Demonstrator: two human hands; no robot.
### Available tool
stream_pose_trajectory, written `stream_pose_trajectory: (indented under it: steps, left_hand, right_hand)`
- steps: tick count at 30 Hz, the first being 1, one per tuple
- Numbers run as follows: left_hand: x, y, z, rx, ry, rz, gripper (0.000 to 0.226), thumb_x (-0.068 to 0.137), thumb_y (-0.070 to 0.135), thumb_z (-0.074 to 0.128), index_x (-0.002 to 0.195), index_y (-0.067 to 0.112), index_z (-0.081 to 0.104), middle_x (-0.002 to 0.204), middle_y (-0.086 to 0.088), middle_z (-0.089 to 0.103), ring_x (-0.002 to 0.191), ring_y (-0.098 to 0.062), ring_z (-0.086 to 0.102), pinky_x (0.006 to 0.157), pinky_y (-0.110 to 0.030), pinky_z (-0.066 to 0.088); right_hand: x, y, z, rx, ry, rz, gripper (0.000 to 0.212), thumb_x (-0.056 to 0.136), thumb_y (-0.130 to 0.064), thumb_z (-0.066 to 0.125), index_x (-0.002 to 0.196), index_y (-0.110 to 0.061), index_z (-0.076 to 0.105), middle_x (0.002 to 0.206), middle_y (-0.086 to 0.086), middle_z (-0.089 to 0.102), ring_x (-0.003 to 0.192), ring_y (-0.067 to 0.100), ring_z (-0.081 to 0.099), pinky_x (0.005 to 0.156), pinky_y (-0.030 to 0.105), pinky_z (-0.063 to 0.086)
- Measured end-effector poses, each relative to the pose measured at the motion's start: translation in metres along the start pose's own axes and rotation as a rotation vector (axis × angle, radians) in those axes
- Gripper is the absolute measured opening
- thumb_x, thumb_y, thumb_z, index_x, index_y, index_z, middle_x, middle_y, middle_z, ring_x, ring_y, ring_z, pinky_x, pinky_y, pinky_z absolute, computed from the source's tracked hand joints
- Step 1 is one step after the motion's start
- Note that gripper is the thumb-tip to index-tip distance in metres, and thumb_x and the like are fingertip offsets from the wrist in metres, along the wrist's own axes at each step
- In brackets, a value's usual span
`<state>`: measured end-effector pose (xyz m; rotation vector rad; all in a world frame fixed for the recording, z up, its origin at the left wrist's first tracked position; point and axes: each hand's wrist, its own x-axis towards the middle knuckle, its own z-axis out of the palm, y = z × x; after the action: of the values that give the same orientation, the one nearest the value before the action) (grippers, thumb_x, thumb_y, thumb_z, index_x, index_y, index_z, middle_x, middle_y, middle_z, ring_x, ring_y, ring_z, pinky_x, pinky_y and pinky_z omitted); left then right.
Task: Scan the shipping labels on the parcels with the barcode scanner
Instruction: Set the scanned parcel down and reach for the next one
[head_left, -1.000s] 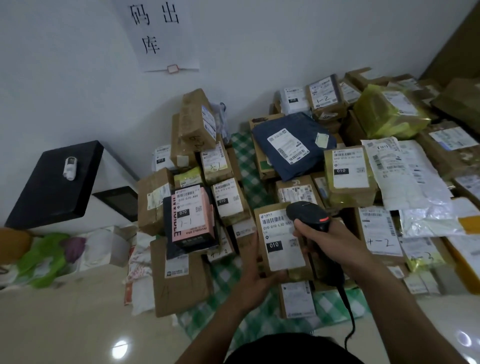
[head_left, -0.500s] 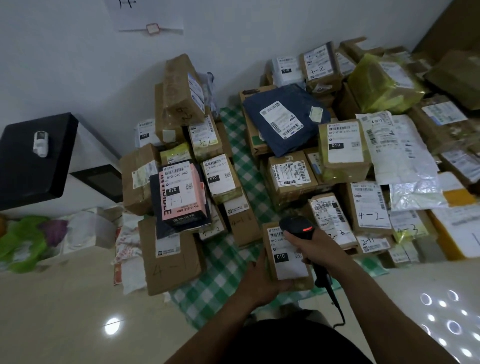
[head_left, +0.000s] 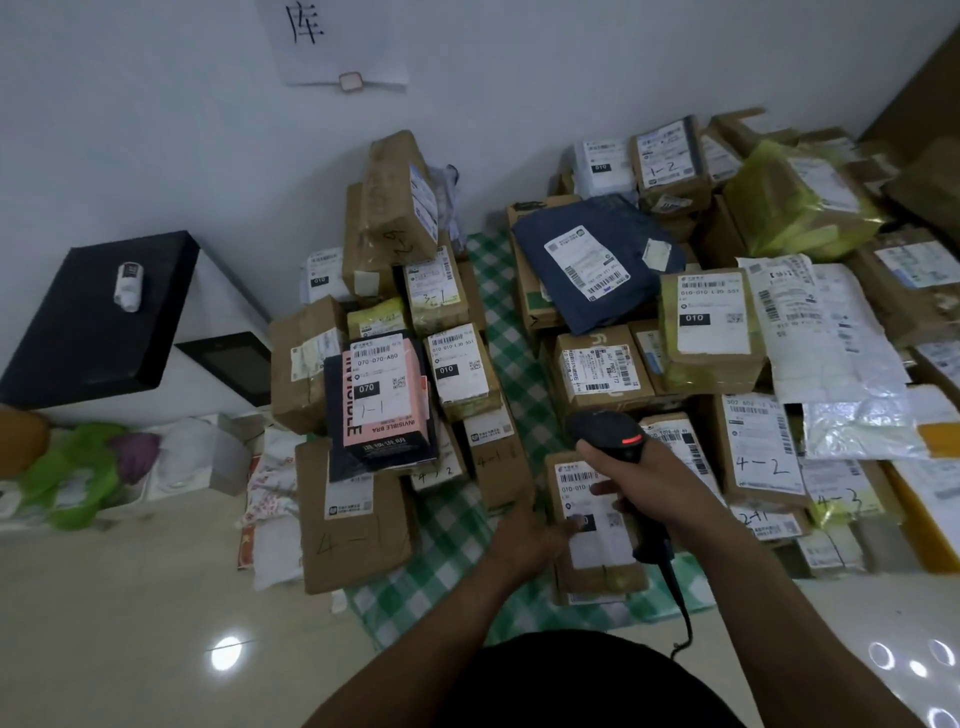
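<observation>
at the far left a black-topped cabinet is standing by the wall, apart from the work. right of it the left pile of boxes is lying on the green checked cloth spread on the floor, with a pink box on top showing its label.

near the middle, the left hand is gripping the left edge of a brown parcel, fingers curled round it and the thumb reaching onto the white shipping label. the right hand is wrapped round the handle of the barcode scanner, whose black head is hanging just beyond the far end of that label with a red light showing; its cord is trailing down toward the body.

the step in hand looks like reading this one label. to do it well, the left hand should be holding the parcel flat and steady, with the thumb staying off the barcode at the label's far end. the scanner's window should be pointing down at those bars, not at neighbouring labels, since the right pile is lying just beside it with codes facing up.
</observation>
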<state>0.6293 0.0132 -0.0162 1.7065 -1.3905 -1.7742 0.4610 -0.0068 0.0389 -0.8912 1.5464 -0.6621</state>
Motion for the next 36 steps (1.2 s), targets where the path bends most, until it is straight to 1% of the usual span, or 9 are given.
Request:
stream_pose_trajectory:
  steps: [3,9,12,17,20,24,27,32,36]
  left_hand:
    - [-0.002,0.003,-0.028,0.075,0.435,0.203,0.012,0.098,0.026,0.067,0.110,0.029,0.066,0.109,0.012,0.064,0.099,-0.004,0.062,0.086,-0.026,0.052]
    - [0.003,0.022,-0.103,0.285,1.055,0.246,0.055,0.092,0.042,0.072,0.140,0.024,0.051,0.149,-0.006,0.039,0.141,-0.028,0.032,0.115,-0.049,0.031]
    - [0.007,0.022,-0.133,0.149,1.016,0.056,0.083,0.085,0.057,0.073,0.151,0.024,0.034,0.156,-0.007,0.035,0.145,-0.029,0.032,0.117,-0.054,0.034]
    - [-0.002,0.021,-0.157,0.043,0.933,-0.061,0.099,0.079,0.038,0.086,0.157,0.019,0.029,0.152,-0.009,0.041,0.137,-0.032,0.047,0.106,-0.047,0.045]
    - [0.006,0.011,-0.158,-0.108,0.892,-0.076,0.111,0.062,0.047,0.095,0.152,0.018,0.036,0.141,-0.004,0.058,0.128,-0.026,0.057,0.107,-0.047,0.049]
    - [0.018,0.002,-0.145,-0.206,0.836,-0.019,0.089,0.057,0.049,0.096,0.133,0.031,0.053,0.121,0.010,0.069,0.111,-0.014,0.066,0.100,-0.046,0.056]
    - [0.019,0.006,-0.138,-0.182,0.835,0.033,0.086,0.077,0.039,0.089,0.149,0.031,0.044,0.133,0.011,0.063,0.120,-0.014,0.060,0.105,-0.040,0.051]
    - [0.014,0.017,-0.130,-0.359,0.848,0.188,0.057,0.102,0.023,0.064,0.153,0.030,0.039,0.142,0.001,0.059,0.114,-0.010,0.059,0.072,-0.008,0.047]
    - [0.003,0.027,-0.117,-0.460,0.698,0.298,0.075,0.105,0.022,0.058,0.162,0.043,0.014,0.144,0.014,0.051,0.112,0.009,0.056,0.088,-0.013,0.046]
  right_hand:
    - [0.002,-0.015,0.001,0.014,-0.040,-0.046,0.032,0.090,-0.048,0.075,0.119,-0.044,0.063,0.110,-0.015,0.074,0.083,0.008,0.077,0.073,0.030,0.057]
    - [0.011,-0.040,0.015,-0.040,-0.118,-0.100,0.021,0.090,-0.049,0.074,0.105,-0.053,0.060,0.110,-0.018,0.071,0.083,0.009,0.077,0.073,0.030,0.057]
    - [0.015,-0.046,0.025,-0.089,-0.157,-0.103,0.026,0.090,-0.051,0.074,0.113,-0.053,0.061,0.110,-0.019,0.071,0.086,0.008,0.075,0.076,0.031,0.060]
    - [0.017,-0.051,0.036,-0.145,-0.187,-0.098,0.017,0.089,-0.052,0.074,0.099,-0.058,0.061,0.106,-0.015,0.073,0.095,0.016,0.074,0.076,0.033,0.061]
    - [0.016,-0.053,0.040,-0.157,-0.195,-0.086,0.018,0.089,-0.051,0.075,0.102,-0.054,0.063,0.107,-0.010,0.075,0.095,0.019,0.074,0.073,0.031,0.059]
    - [0.014,-0.054,0.043,-0.155,-0.202,-0.082,0.018,0.090,-0.045,0.076,0.105,-0.047,0.067,0.107,-0.001,0.077,0.098,0.027,0.074,0.069,0.030,0.058]
    - [0.014,-0.053,0.043,-0.160,-0.201,-0.073,0.019,0.090,-0.046,0.075,0.106,-0.048,0.066,0.107,-0.001,0.077,0.097,0.025,0.075,0.069,0.028,0.057]
    - [0.015,-0.051,0.036,-0.148,-0.172,-0.086,0.019,0.089,-0.051,0.075,0.106,-0.051,0.067,0.105,-0.011,0.077,0.093,0.017,0.075,0.073,0.032,0.058]
    - [0.014,-0.060,0.024,-0.101,-0.138,-0.143,0.025,0.088,-0.050,0.076,0.110,-0.051,0.067,0.102,-0.017,0.078,0.090,0.015,0.077,0.083,0.038,0.060]
